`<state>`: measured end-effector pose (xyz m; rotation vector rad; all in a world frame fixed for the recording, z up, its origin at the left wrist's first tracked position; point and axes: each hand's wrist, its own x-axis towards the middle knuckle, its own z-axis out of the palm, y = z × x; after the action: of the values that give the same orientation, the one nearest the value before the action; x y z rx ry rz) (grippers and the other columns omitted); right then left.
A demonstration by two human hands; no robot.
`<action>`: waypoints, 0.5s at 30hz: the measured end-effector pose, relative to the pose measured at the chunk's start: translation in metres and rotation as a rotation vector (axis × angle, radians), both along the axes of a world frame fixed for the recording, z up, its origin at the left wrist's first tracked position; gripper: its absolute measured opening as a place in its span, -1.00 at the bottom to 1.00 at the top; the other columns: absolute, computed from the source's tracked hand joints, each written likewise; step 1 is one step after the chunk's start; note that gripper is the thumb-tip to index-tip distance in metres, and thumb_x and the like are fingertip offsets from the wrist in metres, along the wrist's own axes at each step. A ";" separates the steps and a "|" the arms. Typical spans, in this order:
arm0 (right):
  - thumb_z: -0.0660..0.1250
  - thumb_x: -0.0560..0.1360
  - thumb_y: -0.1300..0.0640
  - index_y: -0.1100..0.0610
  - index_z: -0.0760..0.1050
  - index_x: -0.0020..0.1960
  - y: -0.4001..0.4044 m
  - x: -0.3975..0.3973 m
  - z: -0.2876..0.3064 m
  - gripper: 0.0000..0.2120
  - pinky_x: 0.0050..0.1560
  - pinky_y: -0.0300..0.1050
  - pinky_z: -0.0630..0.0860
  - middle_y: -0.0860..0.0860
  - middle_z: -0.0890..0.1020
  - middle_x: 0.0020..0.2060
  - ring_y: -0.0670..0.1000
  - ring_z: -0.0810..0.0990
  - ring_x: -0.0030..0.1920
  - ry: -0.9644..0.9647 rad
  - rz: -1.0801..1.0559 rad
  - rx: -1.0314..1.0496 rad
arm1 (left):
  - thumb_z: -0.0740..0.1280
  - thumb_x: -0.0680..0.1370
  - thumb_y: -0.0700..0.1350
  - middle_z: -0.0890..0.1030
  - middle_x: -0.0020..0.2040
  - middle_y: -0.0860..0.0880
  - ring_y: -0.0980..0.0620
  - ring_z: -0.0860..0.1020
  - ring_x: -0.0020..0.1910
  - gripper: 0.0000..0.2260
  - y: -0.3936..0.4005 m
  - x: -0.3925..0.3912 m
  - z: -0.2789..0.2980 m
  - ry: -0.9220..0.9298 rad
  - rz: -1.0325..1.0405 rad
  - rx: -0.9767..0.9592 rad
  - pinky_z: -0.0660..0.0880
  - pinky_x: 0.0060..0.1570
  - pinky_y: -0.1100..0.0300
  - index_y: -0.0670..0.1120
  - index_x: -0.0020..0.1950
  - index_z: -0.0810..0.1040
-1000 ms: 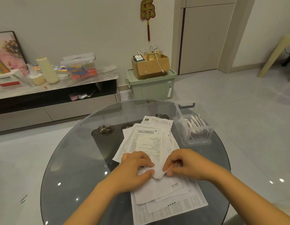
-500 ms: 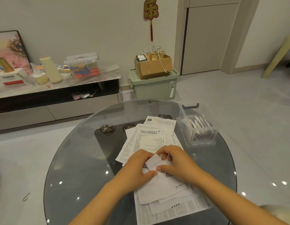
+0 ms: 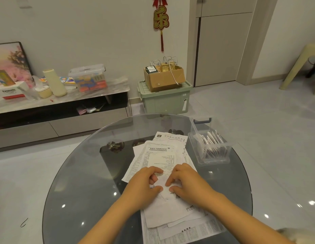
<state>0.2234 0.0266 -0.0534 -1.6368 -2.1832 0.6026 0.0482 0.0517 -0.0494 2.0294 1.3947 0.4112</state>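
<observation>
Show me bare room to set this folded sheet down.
Bare: the left side of the glass table, between the paper pile and the rim, and the far strip beyond it. Crowded: the middle under the left hand and right hand, and the right, where the clear bin stands beside the pile.

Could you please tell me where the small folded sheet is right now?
In the head view, the small folded sheet sits near centre, pinched by the left hand and the right hand, atop the leaflet pile on the glass table.
</observation>
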 end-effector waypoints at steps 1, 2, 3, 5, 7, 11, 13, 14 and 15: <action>0.34 0.49 0.04 -0.05 0.58 0.09 0.000 0.000 0.000 -0.81 0.09 -0.24 0.33 -0.15 0.40 -0.07 -0.14 0.26 0.01 -0.006 -0.002 0.006 | 0.40 0.48 -0.13 0.46 -0.09 0.15 0.22 0.44 -0.16 -0.69 0.000 0.000 0.000 -0.017 0.018 -0.005 0.37 -0.13 0.48 0.19 0.13 0.45; 0.34 0.49 0.02 -0.06 0.58 0.10 -0.001 0.001 0.000 -0.81 0.08 -0.23 0.34 -0.16 0.40 -0.08 -0.15 0.26 0.00 -0.005 -0.006 0.008 | 0.38 0.49 -0.15 0.47 -0.10 0.13 0.21 0.44 -0.19 -0.70 -0.001 0.002 0.002 -0.039 0.038 -0.019 0.38 -0.15 0.47 0.19 0.10 0.46; 0.34 0.48 -0.01 -0.07 0.58 0.10 -0.003 0.002 0.001 -0.80 0.08 -0.23 0.35 -0.16 0.41 -0.07 -0.15 0.26 0.01 -0.003 -0.010 0.015 | 0.37 0.49 -0.18 0.48 -0.11 0.13 0.20 0.44 -0.23 -0.71 -0.001 0.004 0.004 -0.065 0.059 -0.033 0.39 -0.18 0.46 0.18 0.08 0.48; 0.36 0.46 -0.09 -0.08 0.57 0.11 -0.005 0.003 0.002 -0.75 0.09 -0.23 0.36 -0.14 0.45 -0.02 -0.15 0.28 0.03 -0.007 -0.012 0.016 | 0.38 0.48 -0.22 0.50 -0.11 0.12 0.20 0.44 -0.29 -0.73 -0.001 0.008 0.006 -0.130 0.116 -0.066 0.39 -0.23 0.46 0.15 0.03 0.52; 0.36 0.41 -0.20 -0.11 0.56 0.12 -0.008 0.005 0.007 -0.67 0.10 -0.24 0.35 -0.15 0.47 0.02 -0.14 0.31 0.08 -0.004 -0.026 0.049 | 0.39 0.47 -0.23 0.53 -0.10 0.11 0.20 0.47 -0.26 -0.74 0.000 0.013 0.012 -0.234 0.210 -0.089 0.36 -0.28 0.46 0.13 0.01 0.57; 0.32 0.35 -0.33 -0.14 0.53 0.15 -0.012 0.012 0.016 -0.55 -0.01 -0.35 0.24 -0.20 0.50 0.00 -0.16 0.34 0.05 -0.043 -0.063 0.266 | 0.41 0.46 -0.22 0.56 -0.06 0.11 0.16 0.53 -0.08 -0.78 0.001 0.024 0.029 -0.428 0.334 -0.108 0.38 -0.23 0.35 0.07 0.02 0.60; 0.26 0.35 -0.33 -0.11 0.57 0.06 -0.012 0.015 0.021 -0.58 -0.11 -0.41 0.22 -0.21 0.54 -0.09 -0.17 0.38 -0.05 -0.041 -0.101 0.376 | 0.42 0.46 -0.22 0.57 -0.04 0.09 0.09 0.55 -0.02 -0.79 0.000 0.031 0.037 -0.491 0.350 -0.113 0.42 -0.15 0.28 0.05 0.01 0.61; 0.23 0.35 -0.30 -0.08 0.58 -0.01 -0.012 0.017 0.023 -0.61 -0.15 -0.42 0.25 -0.21 0.55 -0.15 -0.15 0.43 -0.11 -0.038 -0.130 0.443 | 0.42 0.45 -0.21 0.57 -0.04 0.09 0.07 0.57 0.01 -0.80 0.000 0.035 0.041 -0.514 0.351 -0.115 0.42 -0.11 0.25 0.05 0.01 0.61; 0.22 0.37 -0.25 -0.06 0.58 -0.08 -0.012 0.021 0.025 -0.67 -0.20 -0.41 0.30 -0.21 0.56 -0.21 -0.14 0.48 -0.17 -0.028 -0.157 0.505 | 0.42 0.45 -0.21 0.58 -0.03 0.08 0.06 0.58 0.02 -0.80 0.001 0.042 0.046 -0.531 0.344 -0.115 0.43 -0.09 0.23 0.05 0.00 0.61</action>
<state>0.2443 0.0147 -0.0287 -1.5174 -1.9828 -0.0226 0.0898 0.0530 -0.0037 1.4384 1.3789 0.9202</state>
